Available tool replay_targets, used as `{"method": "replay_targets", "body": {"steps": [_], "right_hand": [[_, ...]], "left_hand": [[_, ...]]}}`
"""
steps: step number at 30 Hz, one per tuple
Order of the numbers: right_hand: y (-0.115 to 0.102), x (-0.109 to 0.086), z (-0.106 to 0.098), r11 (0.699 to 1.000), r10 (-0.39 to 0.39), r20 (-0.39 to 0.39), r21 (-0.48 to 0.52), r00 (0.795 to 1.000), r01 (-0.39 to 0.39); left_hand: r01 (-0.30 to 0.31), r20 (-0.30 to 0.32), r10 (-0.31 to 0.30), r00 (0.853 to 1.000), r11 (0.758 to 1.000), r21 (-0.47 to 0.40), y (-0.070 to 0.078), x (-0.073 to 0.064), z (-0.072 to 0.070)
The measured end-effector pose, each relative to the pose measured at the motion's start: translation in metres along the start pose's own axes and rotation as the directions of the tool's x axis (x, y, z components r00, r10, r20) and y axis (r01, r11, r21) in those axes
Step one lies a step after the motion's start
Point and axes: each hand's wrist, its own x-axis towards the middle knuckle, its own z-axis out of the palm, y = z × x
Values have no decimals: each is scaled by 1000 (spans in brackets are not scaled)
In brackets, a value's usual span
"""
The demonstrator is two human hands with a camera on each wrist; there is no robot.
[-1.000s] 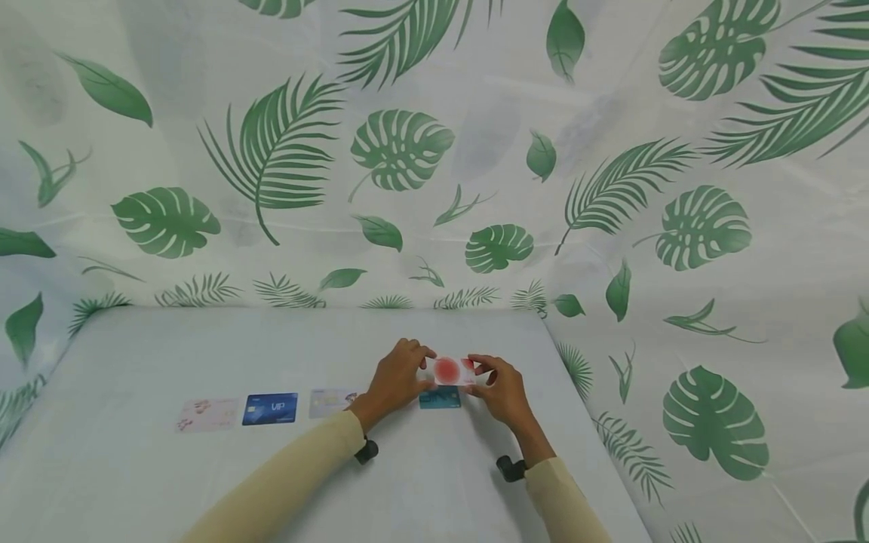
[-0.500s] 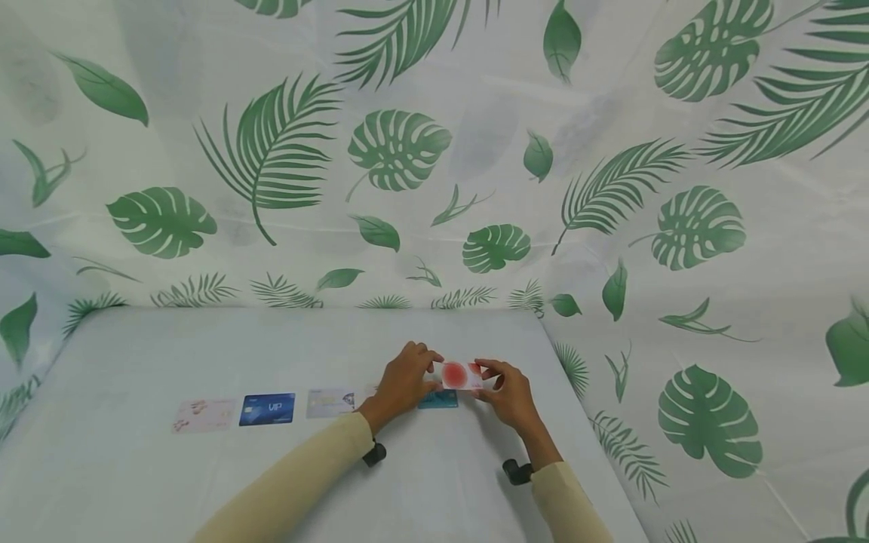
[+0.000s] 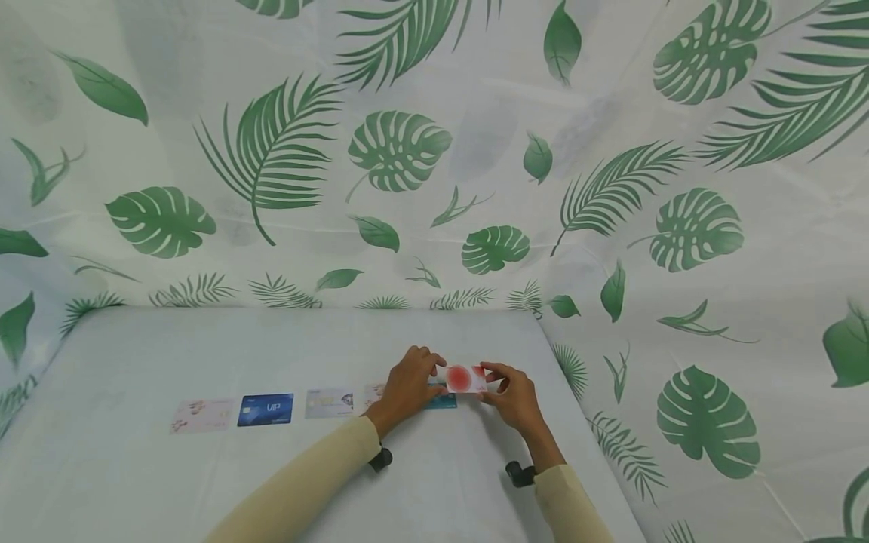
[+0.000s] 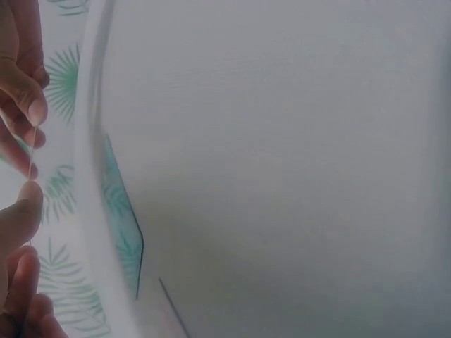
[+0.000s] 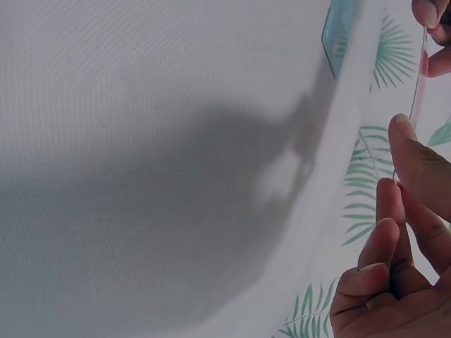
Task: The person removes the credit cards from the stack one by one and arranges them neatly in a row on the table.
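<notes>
A white card with a red circle [image 3: 459, 378] is held up above the table between both hands. My left hand [image 3: 409, 385] pinches its left end, thumb below and fingers above. The right hand [image 3: 511, 394] pinches the opposite end in the same way. Both wrist views show the card almost edge-on, as a thin line between the fingertips. Just beneath it on the table lies a teal card [image 3: 443, 402], partly hidden by the left hand. A pinkish card [image 3: 374, 394] shows in part behind the left wrist.
Further left in the same row lie a pale card with a dark motif [image 3: 330, 403], a blue VIP card [image 3: 265, 409] and a pale pink flowered card [image 3: 202, 415]. The white table [image 3: 136, 483] meets leaf-printed cloth [image 3: 292, 151] at its back and right edges.
Both hands have shifted slightly right and a little lower with the red-circle card between them. More of the pinkish card now shows beside the left wrist. The row of cards stays put.
</notes>
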Motion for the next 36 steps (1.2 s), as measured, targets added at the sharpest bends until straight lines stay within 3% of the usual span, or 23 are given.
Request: {"method": "replay_targets", "body": {"steps": [20, 36], "right_hand": [[12, -1, -8, 998, 58, 35, 18, 998, -58], [17, -1, -13, 997, 68, 31, 23, 997, -69]], "left_hand": [[-16, -5, 16, 1000, 1000, -8, 5, 0, 13], [-19, -2, 19, 1000, 1000, -1, 11, 4, 15]]}}
